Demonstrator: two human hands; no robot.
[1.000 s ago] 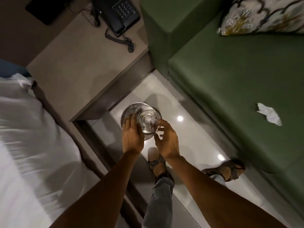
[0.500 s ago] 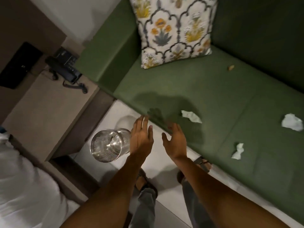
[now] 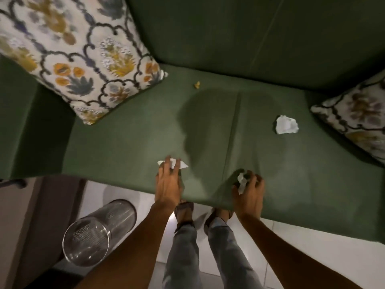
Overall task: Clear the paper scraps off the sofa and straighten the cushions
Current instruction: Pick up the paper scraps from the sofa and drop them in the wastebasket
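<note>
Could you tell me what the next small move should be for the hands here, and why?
Probably close both hands on their scraps: the left hand lies over a white scrap, the right hand curls around another. Then drop them in the bin.

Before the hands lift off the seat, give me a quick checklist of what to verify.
1. Left hand on the flat scrap: ok, fingers over it.
2. Right hand grip on the twisted scrap: ok, fingers curled round it.
3. Bin within reach: ok, on the floor beside the left arm.
4. Seat cleared: not ok, crumpled ball and small yellowish bit remain.
5. Cushions straight: not ok, left cushion sits skewed.
</note>
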